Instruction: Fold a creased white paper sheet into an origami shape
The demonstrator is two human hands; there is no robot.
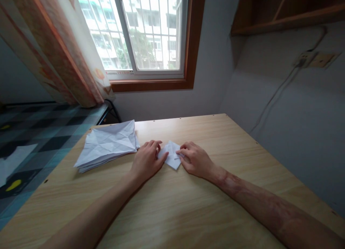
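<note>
Mid-fold, by the look of it; left hand [147, 161] and right hand [195, 159] are both pinching the folded paper [171, 156], lying mid-counter [188, 213], just right of the creased sheet stack [109, 144]; next press is calling for aligned edges.

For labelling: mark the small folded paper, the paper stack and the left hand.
small folded paper [172, 158]: head view, bare middle.
paper stack [107, 145]: head view, top sheet.
left hand [147, 162]: head view, back of hand.

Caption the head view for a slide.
The left hand and right hand pinch a folded paper on a table beside stacked sheets.
</note>
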